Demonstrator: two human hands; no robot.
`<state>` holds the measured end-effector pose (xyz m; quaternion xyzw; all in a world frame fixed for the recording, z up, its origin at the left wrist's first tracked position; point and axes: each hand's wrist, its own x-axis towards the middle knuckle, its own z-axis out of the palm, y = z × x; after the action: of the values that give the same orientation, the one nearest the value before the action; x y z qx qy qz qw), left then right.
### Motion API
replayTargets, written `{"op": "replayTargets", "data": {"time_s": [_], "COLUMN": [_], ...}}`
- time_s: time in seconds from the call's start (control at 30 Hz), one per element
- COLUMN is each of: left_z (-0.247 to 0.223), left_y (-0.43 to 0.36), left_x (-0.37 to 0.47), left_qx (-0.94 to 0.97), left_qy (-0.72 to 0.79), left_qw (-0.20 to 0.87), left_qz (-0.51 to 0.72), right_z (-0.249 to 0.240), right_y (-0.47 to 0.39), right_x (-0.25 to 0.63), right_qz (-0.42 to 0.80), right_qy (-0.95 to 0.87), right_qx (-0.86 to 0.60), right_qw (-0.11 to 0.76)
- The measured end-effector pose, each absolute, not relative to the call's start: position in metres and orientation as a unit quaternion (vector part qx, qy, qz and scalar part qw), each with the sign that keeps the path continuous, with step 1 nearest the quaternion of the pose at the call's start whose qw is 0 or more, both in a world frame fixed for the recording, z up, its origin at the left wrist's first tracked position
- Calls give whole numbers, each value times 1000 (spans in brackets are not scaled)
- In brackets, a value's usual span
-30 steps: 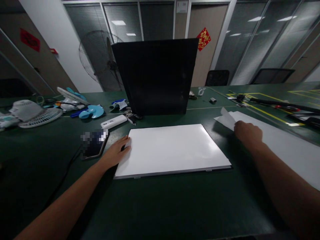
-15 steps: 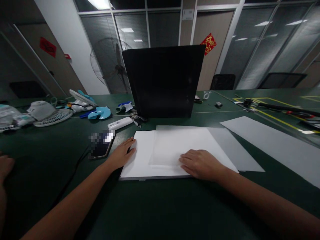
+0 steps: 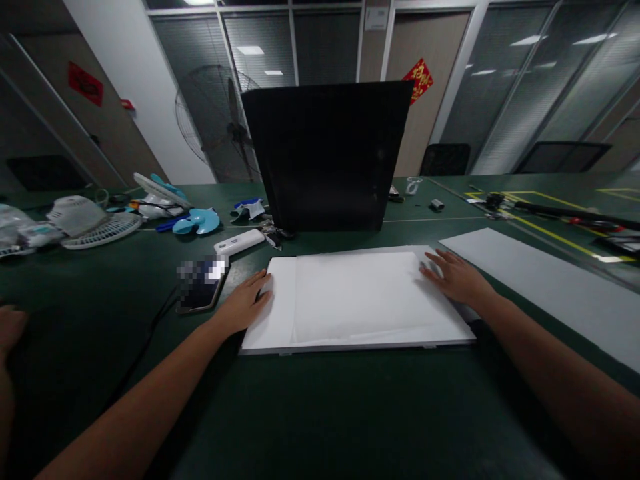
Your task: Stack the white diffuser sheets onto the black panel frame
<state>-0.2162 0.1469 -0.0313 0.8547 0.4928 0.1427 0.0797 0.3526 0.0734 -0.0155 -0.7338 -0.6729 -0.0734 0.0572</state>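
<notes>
A flat white panel (image 3: 280,300) lies on the dark green table (image 3: 320,413) in front of me. On top of it rests a thin translucent sheet (image 3: 350,293), whose left edge stops short of the panel's left edge. My left hand (image 3: 246,301) lies at the panel's left edge with its fingers apart, the fingertips on the white surface. At the right side, my right hand (image 3: 457,277) is spread over the edges of the sheet and panel, holding nothing visible between its fingers.
Behind the panel stands a large black screen (image 3: 327,160). To the left are a phone (image 3: 203,287), a white power strip (image 3: 239,242), blue fan blades (image 3: 197,221) and another person's hand (image 3: 11,327). A white sheet (image 3: 540,287) lies at the right.
My right hand has moved right and away from me, from the sheet's front middle to its right side. The translucent sheet has shifted slightly left and lies more squarely over the panel.
</notes>
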Motion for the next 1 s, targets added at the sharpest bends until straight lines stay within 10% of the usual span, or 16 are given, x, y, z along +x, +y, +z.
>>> {"op": "replayTargets", "data": {"time_s": [1.0], "left_z": [-27], "left_y": [143], "left_x": [-215], "left_qx": [846], "left_qy": [503], "left_qw": [105], "left_qz": [143], "right_z": [6], "right_y": [44], "right_x": [262], "right_qz": [-104], "right_qy": [-684], "right_qx": [-721], "right_qw": [35]}}
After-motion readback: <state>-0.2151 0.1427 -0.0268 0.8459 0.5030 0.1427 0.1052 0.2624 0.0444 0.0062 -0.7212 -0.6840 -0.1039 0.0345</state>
